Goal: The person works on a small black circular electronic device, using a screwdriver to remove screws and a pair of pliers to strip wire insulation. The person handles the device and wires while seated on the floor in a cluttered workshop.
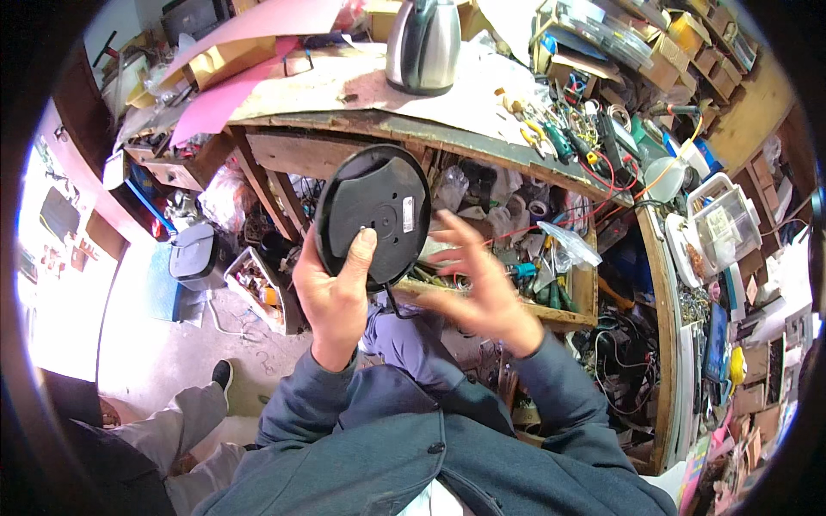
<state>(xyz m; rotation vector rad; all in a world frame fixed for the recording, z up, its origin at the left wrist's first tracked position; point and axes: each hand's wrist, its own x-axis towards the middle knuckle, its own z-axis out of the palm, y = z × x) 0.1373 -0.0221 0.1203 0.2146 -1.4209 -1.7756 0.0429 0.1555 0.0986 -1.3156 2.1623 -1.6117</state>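
Note:
My left hand [334,288] grips a round black kettle base [375,193] by its lower left edge, thumb pressed on the flat face. That face, tilted up toward me, carries a small white label and a few holes. A short dark cord hangs from the lower rim. Just right of the base is my right hand [477,284], slightly blurred, fingers spread and holding nothing. A steel electric kettle [423,52] with a black handle stands upright on the workbench [344,99] beyond.
An open drawer [559,318] full of parts juts out below the bench. Pliers and screwdrivers [551,129] lie at the bench's right, beside red wires [615,176]. On the floor at left are a bin [196,258] and a box of bits [258,288]. Another person's leg [185,421] is at lower left.

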